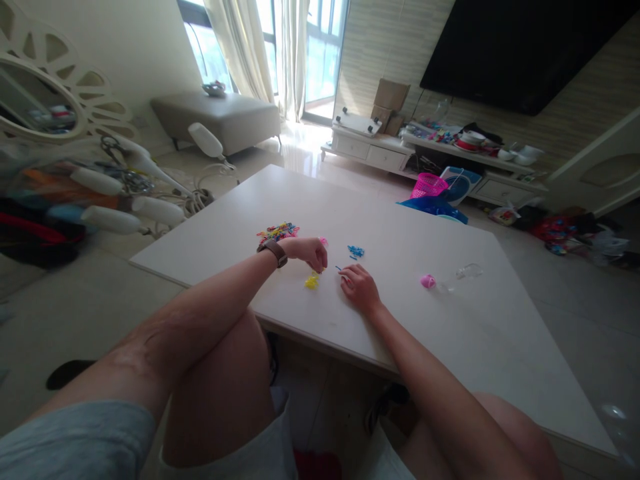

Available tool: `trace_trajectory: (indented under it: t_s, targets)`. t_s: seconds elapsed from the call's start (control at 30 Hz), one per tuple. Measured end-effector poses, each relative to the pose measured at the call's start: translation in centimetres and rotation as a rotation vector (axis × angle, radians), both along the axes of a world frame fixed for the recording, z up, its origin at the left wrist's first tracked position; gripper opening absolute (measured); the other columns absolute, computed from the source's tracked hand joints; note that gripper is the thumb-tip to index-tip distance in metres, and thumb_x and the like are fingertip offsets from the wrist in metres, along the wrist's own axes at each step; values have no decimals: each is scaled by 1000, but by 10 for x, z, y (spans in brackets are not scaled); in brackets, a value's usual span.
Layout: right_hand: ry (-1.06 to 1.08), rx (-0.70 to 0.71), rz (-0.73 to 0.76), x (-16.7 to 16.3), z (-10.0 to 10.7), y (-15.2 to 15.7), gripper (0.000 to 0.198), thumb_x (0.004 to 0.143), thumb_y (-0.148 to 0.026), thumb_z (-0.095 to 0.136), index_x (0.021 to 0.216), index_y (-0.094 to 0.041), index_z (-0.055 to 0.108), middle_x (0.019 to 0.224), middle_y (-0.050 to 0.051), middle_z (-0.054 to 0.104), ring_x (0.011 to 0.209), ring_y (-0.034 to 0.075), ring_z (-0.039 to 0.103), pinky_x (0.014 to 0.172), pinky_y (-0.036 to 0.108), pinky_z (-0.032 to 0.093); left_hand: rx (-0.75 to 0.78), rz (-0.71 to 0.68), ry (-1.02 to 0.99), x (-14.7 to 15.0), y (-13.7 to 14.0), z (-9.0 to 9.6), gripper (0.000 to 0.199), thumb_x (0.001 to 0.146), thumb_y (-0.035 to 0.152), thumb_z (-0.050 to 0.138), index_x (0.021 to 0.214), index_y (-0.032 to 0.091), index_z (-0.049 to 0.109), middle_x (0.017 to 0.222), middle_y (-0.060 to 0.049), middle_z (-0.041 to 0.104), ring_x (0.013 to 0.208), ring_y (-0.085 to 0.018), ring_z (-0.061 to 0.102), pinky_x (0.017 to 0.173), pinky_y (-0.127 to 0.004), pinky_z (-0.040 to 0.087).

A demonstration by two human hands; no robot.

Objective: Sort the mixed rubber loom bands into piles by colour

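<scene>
My left hand [311, 253], with a brown-strapped watch [273, 253] on its wrist, is closed in a pinch just above a small pile of yellow pieces [311, 282]. A tiny yellow bit shows at its fingertips. My right hand [359, 287] rests on the white table [310, 200] with curled fingers, and a thin blue piece [339, 268] sticks out at its fingertips. Beyond it lies a small pile of blue pieces [356, 251]. A mixed-colour pile [278, 231] is behind my left wrist, and some pink pieces [323, 241] are partly hidden behind my left hand.
On the table's right side lie a pink round object [428, 281] and a clear plastic container [469, 271]. A pink basket [429, 185] stands past the far edge. White lamp shades [159, 210] are close to the left edge. A low TV cabinet [370, 150] lines the wall.
</scene>
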State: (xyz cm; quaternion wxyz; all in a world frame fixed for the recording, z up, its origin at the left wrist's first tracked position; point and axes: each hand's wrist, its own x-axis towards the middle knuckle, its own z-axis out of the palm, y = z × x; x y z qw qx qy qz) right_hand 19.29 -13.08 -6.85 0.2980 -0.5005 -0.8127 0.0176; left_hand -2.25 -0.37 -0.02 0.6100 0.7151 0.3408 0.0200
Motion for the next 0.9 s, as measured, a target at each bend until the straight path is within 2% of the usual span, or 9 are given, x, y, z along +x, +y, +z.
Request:
trace_trajectory:
  t_s: [0.1,0.23,0.4,0.5,0.73,0.9]
  targets:
    - [3,7,-1,0,-1,1,22,87,-11,55,99,-21,70,98,7,68,98,24,60,90,38,52,9,-75,45,-1,-1,0,31,48,18,90,76,14,78,73,-5,76,70,-18,70,68,-26,55]
    - [14,3,-6,1,-2,1,22,87,-11,55,99,-21,70,98,7,68,98,23,60,91,37,51,151,-92,94,3,1,-1,29,50,19,87,78,14,78,72,-3,75,67,-16,68,62,-23,51]
    - [15,-29,-22,1,-2,0,24,87,-11,54,101,-23,71,100,7,67,101,23,60,93,37,51,491,95,98,1,13,-4,20,59,13,77,79,12,77,68,-2,73,66,-14,66,56,-19,44]
    - [18,-37,-28,0,-1,-1,25,87,-11,53,101,-22,71,101,7,68,101,23,59,94,37,50,591,147,152,-2,17,-6,20,61,10,75,81,12,78,73,-4,75,70,-15,67,59,-20,45]
    - [8,-46,-39,0,-1,0,24,87,-11,53,100,-22,70,101,7,67,101,23,59,94,36,50,593,128,190,-4,18,-2,20,62,14,78,82,14,79,75,-4,76,72,-16,67,62,-22,45]
    - [2,-45,-43,0,-2,0,23,87,-11,53,99,-22,70,100,6,68,100,22,59,93,35,50,390,-118,169,2,9,-1,19,57,19,83,76,17,81,72,-3,75,68,-16,65,63,-23,45]
